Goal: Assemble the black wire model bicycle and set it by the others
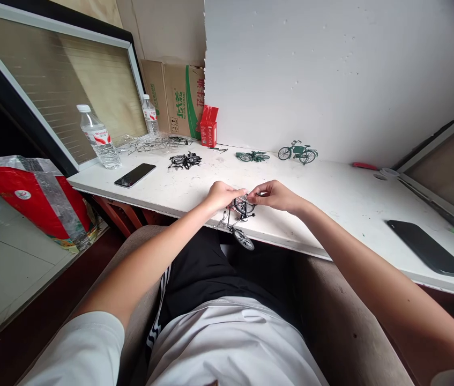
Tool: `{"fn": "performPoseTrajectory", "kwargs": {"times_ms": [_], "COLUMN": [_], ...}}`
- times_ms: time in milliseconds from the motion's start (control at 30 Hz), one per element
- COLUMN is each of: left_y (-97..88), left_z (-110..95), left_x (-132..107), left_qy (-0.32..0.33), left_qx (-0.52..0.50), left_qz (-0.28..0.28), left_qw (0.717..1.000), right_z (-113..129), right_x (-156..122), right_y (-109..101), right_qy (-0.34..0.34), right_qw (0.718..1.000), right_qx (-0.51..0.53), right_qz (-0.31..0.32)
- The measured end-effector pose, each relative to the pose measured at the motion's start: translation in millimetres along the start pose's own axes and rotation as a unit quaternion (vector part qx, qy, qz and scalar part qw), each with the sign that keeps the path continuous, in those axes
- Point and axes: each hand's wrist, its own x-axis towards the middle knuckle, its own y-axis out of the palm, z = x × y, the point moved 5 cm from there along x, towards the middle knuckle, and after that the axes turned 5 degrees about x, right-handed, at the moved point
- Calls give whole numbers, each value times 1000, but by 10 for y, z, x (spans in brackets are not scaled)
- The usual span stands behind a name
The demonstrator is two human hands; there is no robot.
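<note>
"Where's the black model bicycle point(244, 217)?"

"At the near edge of the white table point(331, 190), between the hands; one wheel sits up by the fingers, the other hangs past the edge at six o'clock."

"How does the left hand point(223, 194) hold it?"

"Closed on it at the upper wheel, thumb stretched along the top. Its other fingers are mostly hidden, so I can't tell how tightly."

"And the right hand point(275, 194)?"

"Thumb and fingertips drawn nearly together at that wheel's right side. Whether they pinch the rim or some small piece, I can't tell."

"What lies around, reading the clock from the bicycle?"

"A green model bicycle point(297, 153) stands upright at one o'clock; green model parts point(253, 156) lie at twelve. The red box point(209, 126) is at eleven, and a heap of black model parts point(185, 160) is nearer, between ten and eleven. The phone point(135, 175) lies at ten, just beside a water bottle point(101, 140)."
</note>
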Motion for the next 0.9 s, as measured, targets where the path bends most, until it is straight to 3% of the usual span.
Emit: {"fn": "performPoseTrajectory", "kwargs": {"times_ms": [167, 333, 567, 733, 900], "left_y": [-3, -70, -156, -143, -173], "left_z": [-188, -265, -209, -135, 11], "left_x": [215, 441, 617, 642, 651], "left_qy": [-13, -18, -24, -13, 2], "left_qx": [14, 10, 33, 6, -13], "left_qz": [17, 15, 39, 75, 67], "left_qw": [1000, 1000, 998, 997, 998], "right_z": [54, -2, -269, -361, -446], "right_x": [130, 249, 480, 559, 539], "right_y": [-86, -237, -439, -411, -343], "right_qy": [-52, -61, -54, -52, -25], "right_qw": [995, 989, 990, 993, 991], "right_qx": [-58, -89, -27, -8, 53], "right_qz": [-56, -101, -124, -106, -117]}}
